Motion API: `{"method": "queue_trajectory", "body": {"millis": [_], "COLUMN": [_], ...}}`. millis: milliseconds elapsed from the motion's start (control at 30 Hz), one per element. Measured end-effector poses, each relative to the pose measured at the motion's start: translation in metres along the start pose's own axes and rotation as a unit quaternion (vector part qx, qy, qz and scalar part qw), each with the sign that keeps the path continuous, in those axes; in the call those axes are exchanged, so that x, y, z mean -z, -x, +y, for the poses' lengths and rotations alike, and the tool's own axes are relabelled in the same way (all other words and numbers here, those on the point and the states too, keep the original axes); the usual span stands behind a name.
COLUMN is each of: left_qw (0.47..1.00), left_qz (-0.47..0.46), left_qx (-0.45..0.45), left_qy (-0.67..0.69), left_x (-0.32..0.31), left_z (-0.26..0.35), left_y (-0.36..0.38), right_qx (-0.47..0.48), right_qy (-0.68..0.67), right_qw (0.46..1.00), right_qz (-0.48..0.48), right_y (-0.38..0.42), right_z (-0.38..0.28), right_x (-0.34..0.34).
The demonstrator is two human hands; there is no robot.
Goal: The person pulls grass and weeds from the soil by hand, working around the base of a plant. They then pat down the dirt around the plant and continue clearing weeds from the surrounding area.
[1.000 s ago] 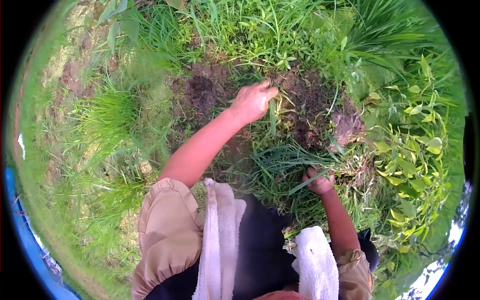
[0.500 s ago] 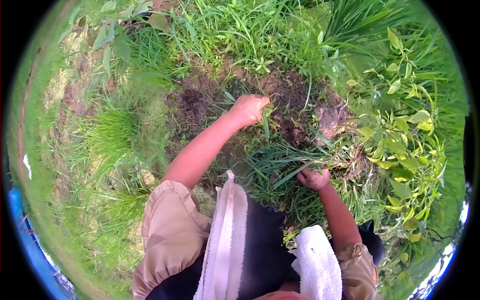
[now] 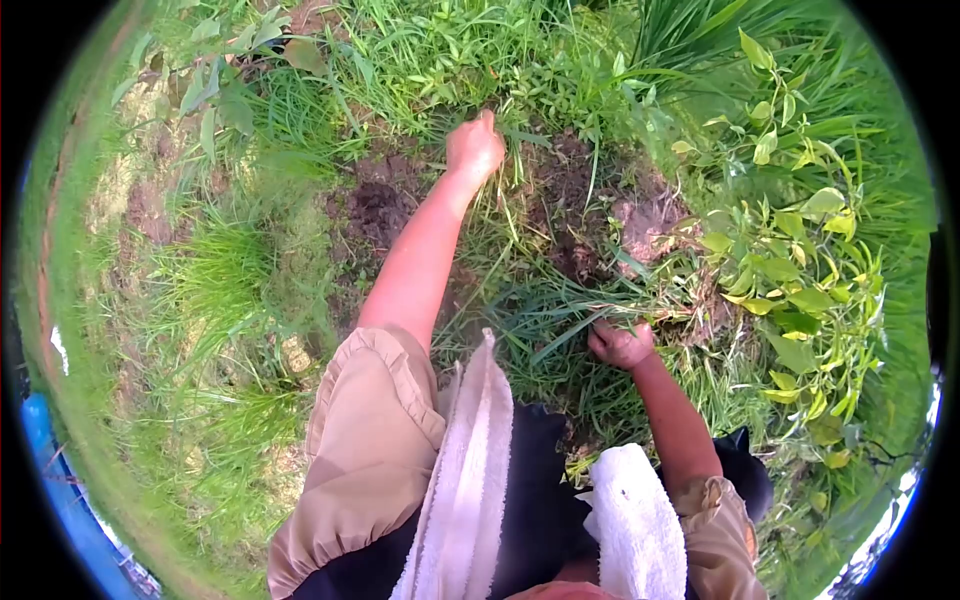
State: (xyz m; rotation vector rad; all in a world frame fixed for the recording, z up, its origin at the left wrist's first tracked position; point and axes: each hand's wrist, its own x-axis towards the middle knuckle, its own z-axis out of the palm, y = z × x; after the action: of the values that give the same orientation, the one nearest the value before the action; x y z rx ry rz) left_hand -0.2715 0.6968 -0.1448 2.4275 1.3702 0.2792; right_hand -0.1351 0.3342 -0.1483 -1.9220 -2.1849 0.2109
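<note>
My left hand (image 3: 474, 148) is closed at the edge of the low green weeds (image 3: 520, 85), above a patch of dark bare soil (image 3: 380, 208). What its fingers hold is hidden behind the hand. Lower and to the right, my right hand (image 3: 622, 345) is closed around a bunch of long cut or pulled grass (image 3: 540, 315), whose blades spread leftward from the fist. Loose grass stems lie between the two hands.
A leafy yellow-green plant (image 3: 790, 270) stands at the right. Grass tufts (image 3: 225, 275) grow at the left. A white towel (image 3: 465, 480) hangs down in front of my body. Something blue (image 3: 45, 440) shows at the lower left edge.
My left hand has moved up and slightly left, from the bare soil to the weeds. My right hand stays almost in place with the grass.
</note>
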Motion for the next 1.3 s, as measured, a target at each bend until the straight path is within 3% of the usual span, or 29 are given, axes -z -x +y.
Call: {"method": "queue_trajectory", "body": {"millis": [200, 267, 300, 367, 433, 500, 567, 700, 733, 800, 833, 900, 1000, 1067, 1100, 1200, 1300], "left_qw": [0.989, 0.976, 0.938, 0.935, 0.969, 0.98, 0.994, 0.991, 0.997, 0.997, 0.996, 0.989, 0.985, 0.996, 0.994, 0.99, 0.993], "left_qz": [0.059, -0.124, -0.213, -0.175, -0.017, -0.015, -0.024, -0.064, -0.071, -0.031, 0.017, -0.099, -0.105, -0.064, -0.033, -0.053, 0.001], "left_qx": [-0.13, -0.177, -0.272, -0.309, -0.239, -0.146, -0.022, -0.032, 0.0, -0.024, -0.078, -0.109, -0.139, -0.068, -0.026, 0.107, 0.08], "left_qy": [-0.036, -0.006, -0.034, 0.011, -0.061, -0.132, -0.106, -0.116, -0.006, 0.073, 0.039, -0.002, 0.001, -0.003, -0.102, -0.07, -0.089], "left_x": [0.002, 0.016, 0.005, 0.022, 0.034, 0.042, 0.027, 0.028, 0.022, 0.009, 0.016, 0.016, 0.02, 0.038, 0.058, 0.04, 0.004], "left_z": [0.001, 0.027, 0.037, 0.039, 0.022, 0.009, 0.001, -0.005, -0.013, -0.019, -0.006, 0.016, 0.012, 0.003, 0.011, -0.01, -0.025], "left_y": [0.03, 0.062, 0.082, 0.079, 0.03, -0.015, -0.04, -0.051, -0.053, -0.042, -0.016, 0.031, 0.038, 0.005, -0.004, -0.041, -0.051], "right_qx": [0.004, -0.013, -0.019, -0.012, -0.015, -0.015, -0.015, -0.01, -0.004, 0.0, -0.002, -0.009, -0.016, -0.017, -0.012, 0.008, -0.002], "right_qy": [0.004, -0.013, -0.017, -0.038, -0.043, -0.03, -0.015, -0.018, -0.01, 0.004, 0.012, 0.009, 0.006, -0.002, -0.004, -0.008, -0.018], "right_qw": [1.0, 0.997, 0.994, 0.995, 0.995, 0.994, 0.993, 0.993, 0.992, 0.995, 0.998, 0.999, 0.994, 0.991, 0.993, 0.998, 0.998], "right_qz": [-0.021, -0.068, -0.111, -0.09, -0.092, -0.108, -0.117, -0.119, -0.125, -0.1, -0.066, -0.049, -0.107, -0.131, -0.119, -0.054, -0.054], "right_y": [0.001, 0.001, 0.0, 0.0, 0.008, 0.01, 0.007, 0.016, 0.018, 0.021, 0.015, 0.013, 0.017, 0.017, 0.015, 0.014, 0.009], "right_z": [0.005, 0.008, 0.007, 0.013, 0.016, 0.017, 0.014, 0.018, 0.022, 0.024, 0.022, 0.013, 0.019, 0.019, 0.019, 0.021, 0.017], "right_x": [0.001, 0.002, 0.005, -0.004, -0.012, -0.016, -0.009, -0.018, -0.027, -0.03, -0.02, -0.018, -0.021, -0.023, -0.022, -0.022, -0.017]}}
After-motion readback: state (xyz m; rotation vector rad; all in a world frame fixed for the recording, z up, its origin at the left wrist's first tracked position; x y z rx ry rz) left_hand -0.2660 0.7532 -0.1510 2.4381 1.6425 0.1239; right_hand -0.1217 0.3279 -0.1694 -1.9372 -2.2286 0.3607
